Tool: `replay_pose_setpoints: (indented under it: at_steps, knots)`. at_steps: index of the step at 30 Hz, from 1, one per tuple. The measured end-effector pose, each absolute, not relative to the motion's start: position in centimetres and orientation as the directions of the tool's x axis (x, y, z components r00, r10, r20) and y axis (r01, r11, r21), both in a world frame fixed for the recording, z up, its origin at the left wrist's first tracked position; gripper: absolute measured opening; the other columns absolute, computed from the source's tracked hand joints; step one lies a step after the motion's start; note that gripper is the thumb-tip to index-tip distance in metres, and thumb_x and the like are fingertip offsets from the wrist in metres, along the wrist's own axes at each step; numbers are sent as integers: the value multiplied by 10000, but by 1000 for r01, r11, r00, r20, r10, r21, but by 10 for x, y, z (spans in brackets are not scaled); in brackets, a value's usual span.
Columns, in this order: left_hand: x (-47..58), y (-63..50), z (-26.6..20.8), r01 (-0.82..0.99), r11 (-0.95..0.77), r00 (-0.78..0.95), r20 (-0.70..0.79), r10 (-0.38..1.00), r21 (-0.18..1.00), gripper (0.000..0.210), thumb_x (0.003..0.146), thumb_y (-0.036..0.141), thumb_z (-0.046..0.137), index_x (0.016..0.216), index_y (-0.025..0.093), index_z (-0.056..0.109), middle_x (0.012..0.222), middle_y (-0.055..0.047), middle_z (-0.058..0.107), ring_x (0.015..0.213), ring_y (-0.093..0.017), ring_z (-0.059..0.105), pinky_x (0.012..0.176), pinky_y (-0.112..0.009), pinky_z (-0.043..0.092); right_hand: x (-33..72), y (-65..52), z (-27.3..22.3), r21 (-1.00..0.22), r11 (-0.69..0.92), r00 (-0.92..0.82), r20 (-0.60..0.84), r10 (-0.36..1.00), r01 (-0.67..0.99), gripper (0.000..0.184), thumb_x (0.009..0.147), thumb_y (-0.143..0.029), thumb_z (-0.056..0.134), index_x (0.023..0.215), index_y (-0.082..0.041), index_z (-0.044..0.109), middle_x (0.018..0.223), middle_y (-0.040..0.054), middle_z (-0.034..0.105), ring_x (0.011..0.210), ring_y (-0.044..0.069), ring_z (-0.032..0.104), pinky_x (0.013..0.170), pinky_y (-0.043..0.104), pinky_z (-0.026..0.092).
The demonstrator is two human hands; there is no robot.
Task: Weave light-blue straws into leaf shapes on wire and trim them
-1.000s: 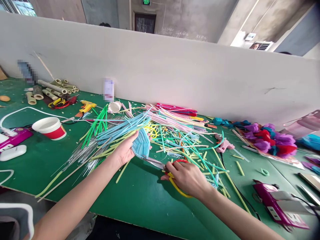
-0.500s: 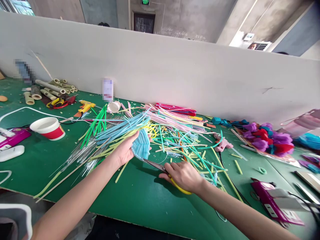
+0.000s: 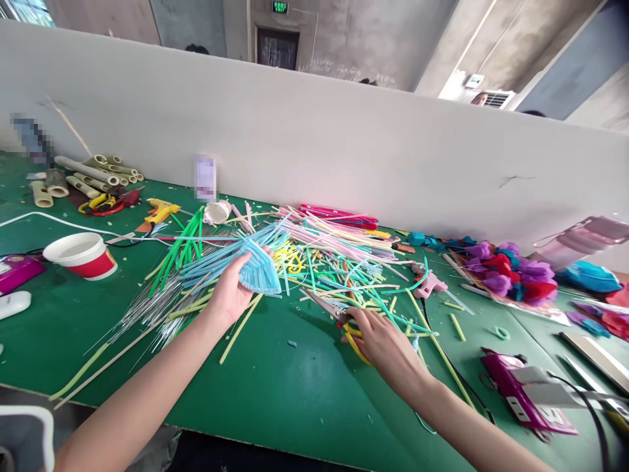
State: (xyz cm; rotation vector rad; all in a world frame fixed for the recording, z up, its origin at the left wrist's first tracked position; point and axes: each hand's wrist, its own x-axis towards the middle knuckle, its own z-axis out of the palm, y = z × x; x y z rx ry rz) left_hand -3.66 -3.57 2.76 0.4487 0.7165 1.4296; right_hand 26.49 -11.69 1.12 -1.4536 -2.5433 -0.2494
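Observation:
My left hand [image 3: 230, 287] is closed on the edge of a blue leaf-shaped piece [image 3: 261, 270], ribbed like rows of pipe cleaners laid side by side. Its broad face is turned up towards me. To its right, my right hand [image 3: 386, 337] has its fingers in the yellow handles of a pair of scissors [image 3: 328, 305]. Their blades point left, apart from the blue piece. On the green table [image 3: 295, 400] below lies a small blue snippet [image 3: 292, 343]. Loose blue pipe cleaners [image 3: 209, 259] spread out behind my left hand.
Pink pipe cleaners [image 3: 339, 236] and cut pieces litter the middle. A paper cup [image 3: 93, 263] and a yellow glue gun [image 3: 161, 211] stand left, near bamboo tubes [image 3: 88, 172]. At right are a pink glue gun [image 3: 430, 283], a purple power strip [image 3: 521, 393] and purple-red flowers [image 3: 521, 272].
The scissors have drawn away from the blue piece to the right. The piece has turned in my left hand and moved slightly left. A blue snippet now shows on the table.

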Motion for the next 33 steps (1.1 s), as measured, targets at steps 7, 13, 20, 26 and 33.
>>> replay_pose_setpoints:
  at_steps: [7,13,20,26,33]
  knots:
    - [-32,-43,31,-744,81,14,-106,994,663,627,778,1,549,1373,199,533,1290,-86,676,1181,-255,642,1026,-419,513,221,-100,32,-531,331,-173,325,930,780,250,957,-321,511,1080,-217,701,1055,110,683,947,251,641,814,402,520]
    - [-22,-52,33,-728,103,66,-81,995,678,652,771,17,564,1382,241,512,1331,-72,652,1208,-256,625,1033,-412,500,159,-90,14,-937,-267,-173,-231,957,-225,416,799,-539,706,917,-141,690,853,82,695,682,139,616,587,244,471]
    - [-12,-56,27,-661,90,122,-12,992,745,634,809,76,645,1394,271,498,1367,-78,624,1296,-269,551,1056,-403,466,160,-91,5,-899,-258,-75,-247,966,-354,395,682,-478,814,849,-141,693,775,33,667,681,117,593,610,226,454]
    - [-5,-63,26,-495,2,78,43,996,869,568,822,206,729,1349,303,543,1361,-57,627,1318,-238,524,1077,-330,426,161,-93,2,-960,-123,7,-128,992,-253,363,750,-507,745,784,-156,661,698,-2,590,610,105,503,572,241,399]
    - [-15,-57,19,-202,-154,-34,150,988,967,329,896,419,624,1145,211,676,1163,-71,712,1132,-249,634,889,-263,506,175,-87,2,-998,44,126,38,991,-43,337,807,-507,665,768,-180,592,598,-39,495,547,105,415,516,246,312]
